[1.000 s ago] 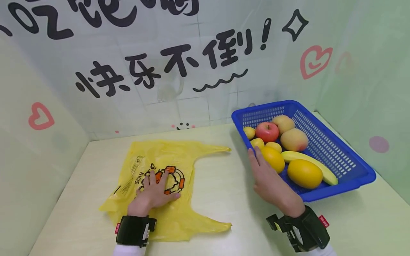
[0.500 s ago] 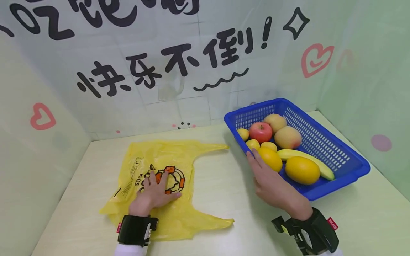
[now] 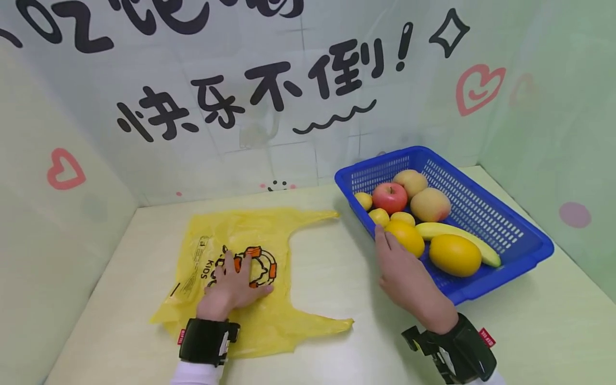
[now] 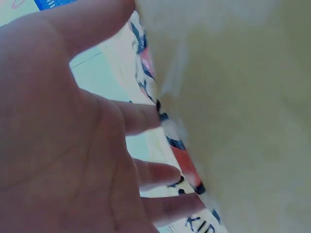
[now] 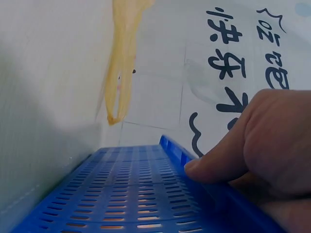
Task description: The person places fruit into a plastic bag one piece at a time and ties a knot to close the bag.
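My left hand (image 3: 233,286) lies spread on a flat yellow plastic bag (image 3: 255,337) with a printed picture; the fingertips touch the plastic. In the left wrist view the palm and straight fingers show beside the bag. My right hand (image 3: 409,278) grips the left rim of a blue plastic basket (image 3: 510,240). The right wrist view shows the thumb over the basket's edge, with the other fingers partly hidden behind it. Inside the basket are a red apple (image 3: 390,198), peaches (image 3: 430,205), an orange (image 3: 405,238), a banana (image 3: 462,233), a yellow oval fruit (image 3: 454,255) and small yellow fruits (image 3: 379,217).
Both hands work over a pale table (image 3: 332,283) with a strip of its surface between bag and basket. A printed wall sheet (image 3: 269,155) closes the back, with side panels left and right. The bag's two handles (image 3: 327,324) point toward the basket.
The basket has slid a little to the left with my right hand on its rim, mostly in the first half second. My left hand stays on the bag.
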Tool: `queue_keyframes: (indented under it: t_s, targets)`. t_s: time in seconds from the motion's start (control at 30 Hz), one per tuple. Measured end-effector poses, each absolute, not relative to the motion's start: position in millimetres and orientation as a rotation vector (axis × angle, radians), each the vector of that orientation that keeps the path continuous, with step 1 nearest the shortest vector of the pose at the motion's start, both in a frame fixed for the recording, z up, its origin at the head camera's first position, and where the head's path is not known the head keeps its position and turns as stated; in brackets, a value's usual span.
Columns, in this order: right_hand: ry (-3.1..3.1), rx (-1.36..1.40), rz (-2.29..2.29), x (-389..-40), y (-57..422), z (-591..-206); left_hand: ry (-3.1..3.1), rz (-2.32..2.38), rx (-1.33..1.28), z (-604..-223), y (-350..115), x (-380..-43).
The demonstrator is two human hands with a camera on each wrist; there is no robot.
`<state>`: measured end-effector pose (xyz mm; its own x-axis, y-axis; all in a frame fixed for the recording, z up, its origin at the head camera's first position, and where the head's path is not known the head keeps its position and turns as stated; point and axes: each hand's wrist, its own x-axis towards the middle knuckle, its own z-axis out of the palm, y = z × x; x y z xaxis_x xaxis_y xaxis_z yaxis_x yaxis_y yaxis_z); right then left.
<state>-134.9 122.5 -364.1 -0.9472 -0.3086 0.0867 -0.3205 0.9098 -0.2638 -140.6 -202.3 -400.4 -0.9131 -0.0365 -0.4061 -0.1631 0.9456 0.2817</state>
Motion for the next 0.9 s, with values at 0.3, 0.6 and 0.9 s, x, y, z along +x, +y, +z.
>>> queue_keyframes:
  t_s: [0.3,0.6,0.9]
  targets:
    - [-2.991,0.554,0.527,-135,131,-360,2.728,0.398,-0.166,-389,-197,-143]
    - [-2.98,0.557,0.622,-131,127,-358,2.913,0.256,-0.097,-358,-163,-124]
    - [-2.801,0.765,0.498,-117,89,-347,3.009,0.376,-0.045,-355,-130,-124]
